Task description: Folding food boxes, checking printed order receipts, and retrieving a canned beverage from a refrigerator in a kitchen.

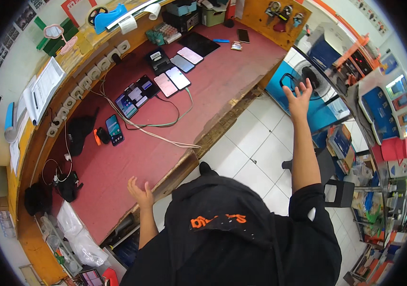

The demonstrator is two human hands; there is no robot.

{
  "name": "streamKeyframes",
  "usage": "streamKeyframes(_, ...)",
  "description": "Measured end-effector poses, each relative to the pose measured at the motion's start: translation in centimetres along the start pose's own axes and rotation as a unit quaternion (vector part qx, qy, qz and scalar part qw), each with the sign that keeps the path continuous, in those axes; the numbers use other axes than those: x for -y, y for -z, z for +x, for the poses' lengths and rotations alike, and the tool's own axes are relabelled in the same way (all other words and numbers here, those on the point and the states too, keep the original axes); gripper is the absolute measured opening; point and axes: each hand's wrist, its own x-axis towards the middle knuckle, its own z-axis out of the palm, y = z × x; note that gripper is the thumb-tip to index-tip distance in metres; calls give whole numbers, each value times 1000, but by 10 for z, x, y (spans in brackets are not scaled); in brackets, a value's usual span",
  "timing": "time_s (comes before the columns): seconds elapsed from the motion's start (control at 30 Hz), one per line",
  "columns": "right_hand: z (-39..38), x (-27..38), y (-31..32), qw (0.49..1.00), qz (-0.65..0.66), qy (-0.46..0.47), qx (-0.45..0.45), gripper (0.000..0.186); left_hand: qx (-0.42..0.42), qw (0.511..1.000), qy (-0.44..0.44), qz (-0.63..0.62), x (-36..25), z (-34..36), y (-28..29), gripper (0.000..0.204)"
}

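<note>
My left hand point(141, 192) is open and empty above the near edge of the red-topped desk point(103, 190), fingers slightly curled and apart. My right hand point(298, 99) is raised, open and empty, in front of a black fan point(310, 76) by a blue panel point(325, 119); whether it touches either cannot be told. On the desk lie a smartphone with a lit screen point(115, 129), several phones point(178, 77) in a cluster, white and green cables point(160, 139), a black card-reader-like device point(157, 61), a black tablet point(198, 44) and a small orange-and-black item point(101, 136).
A wooden ledge with a row of sockets point(94, 72), papers point(41, 90) and a tape dispenser point(110, 18) runs along the desk's back. Black fabric point(82, 133) and plastic bags point(79, 233) lie at left. A black chair point(336, 193) and crowded shelves point(370, 205) stand right, on tiled floor point(251, 148).
</note>
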Motion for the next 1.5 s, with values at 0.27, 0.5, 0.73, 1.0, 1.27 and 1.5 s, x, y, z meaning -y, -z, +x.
streamKeyframes(0.27, -94, -221, 97, 681, -448, 81, 574, 30, -32, 999, -7, -29, -24, 125, -81, 46)
streamKeyframes(0.5, -15, -245, 138, 676, -382, -216, 592, 34, -47, 998, 23, 18, -31, 185, -101, 40)
streamKeyframes(0.73, 160, -344, 29, 800, -242, -246, 490, 21, -46, 986, 95, 127, -6, 289, -183, 45)
streamKeyframes(1.0, 322, -190, -218, 834, -147, 31, 532, 22, 58, 907, 272, 316, 66, 391, -231, 56)
streamKeyframes(1.27, 366, -167, -318, 816, -108, 51, 565, 20, 131, 894, 238, 355, 61, 420, -269, 53)
streamKeyframes(1.5, 336, -157, -405, 773, -84, 73, 625, 20, 110, 917, 241, 299, 67, 407, -264, 49)
